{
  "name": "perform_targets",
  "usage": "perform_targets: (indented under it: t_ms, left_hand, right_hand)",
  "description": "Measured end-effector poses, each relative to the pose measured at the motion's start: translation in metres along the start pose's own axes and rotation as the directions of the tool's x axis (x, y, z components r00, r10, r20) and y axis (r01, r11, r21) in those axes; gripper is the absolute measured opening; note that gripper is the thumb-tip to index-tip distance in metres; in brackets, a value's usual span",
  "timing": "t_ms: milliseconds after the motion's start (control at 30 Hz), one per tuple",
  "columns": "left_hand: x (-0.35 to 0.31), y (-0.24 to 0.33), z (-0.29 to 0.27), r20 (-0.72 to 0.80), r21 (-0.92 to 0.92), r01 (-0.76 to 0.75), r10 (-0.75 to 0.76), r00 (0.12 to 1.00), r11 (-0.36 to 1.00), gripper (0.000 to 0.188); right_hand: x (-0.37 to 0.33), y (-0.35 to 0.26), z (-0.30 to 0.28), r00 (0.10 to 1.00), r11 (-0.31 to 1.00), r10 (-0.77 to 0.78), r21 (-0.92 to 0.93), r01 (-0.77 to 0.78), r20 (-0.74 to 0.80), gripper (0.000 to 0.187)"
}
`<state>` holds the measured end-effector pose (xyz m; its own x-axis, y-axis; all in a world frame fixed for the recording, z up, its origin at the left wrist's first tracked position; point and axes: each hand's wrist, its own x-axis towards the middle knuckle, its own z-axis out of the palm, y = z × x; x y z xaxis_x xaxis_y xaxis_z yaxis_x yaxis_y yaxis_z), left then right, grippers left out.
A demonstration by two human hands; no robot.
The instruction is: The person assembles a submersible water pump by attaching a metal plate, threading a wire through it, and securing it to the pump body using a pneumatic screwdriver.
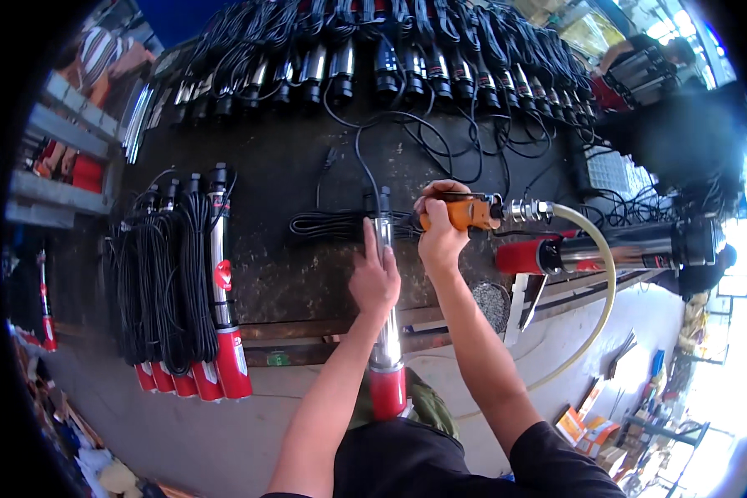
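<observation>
A slim steel submersible pump [388, 332] with a red end lies lengthwise in front of me, its red end towards my body and overhanging the bench edge. My left hand [375, 282] grips its upper part, index finger stretched along the tube. At the pump's far end a black cable leaves the dark cap, and a coiled black cable [324, 222] lies beside it. My right hand [442, 236] is wrapped round an orange air tool [471, 214], held just right of that far end. A pale hose [612, 282] runs from the tool's metal fitting. The tool's working tip is hidden.
Several similar pumps with bundled cables [174, 274] lie at the left edge. A long row of steel pumps [315, 66] lines the back of the dark bench [282, 282]. At right are larger pumps [614, 249] and a bowl of small parts [490, 305]. Other people work beyond.
</observation>
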<state>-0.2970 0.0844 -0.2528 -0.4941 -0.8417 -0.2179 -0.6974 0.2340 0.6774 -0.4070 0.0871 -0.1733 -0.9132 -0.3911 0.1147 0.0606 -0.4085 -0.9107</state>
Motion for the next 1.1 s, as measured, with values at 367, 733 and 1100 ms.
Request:
perform_targets:
  t_ms: [367,733,1100]
  left_hand:
    - [0.003,-0.008,-0.001,-0.049,0.044,-0.032,0.034,0.998,0.999,0.065]
    - [0.003,-0.007,0.0,-0.049,0.041,-0.038,0.04,0.998,0.998,0.065]
    - [0.002,-0.006,0.002,-0.019,0.07,-0.036,0.037,0.999,0.997,0.067]
  right_hand:
    - [0.008,0.026,0.005,1.0,0.999,0.024,-0.036,-0.024,0.012,0.021]
    - [0.012,0.03,0.003,1.0,1.0,0.002,0.018,-0.002,-0.007,0.02]
    - [0.004,0.038,-0.004,0.993,0.997,-0.016,-0.073,0.024,0.117,0.018]
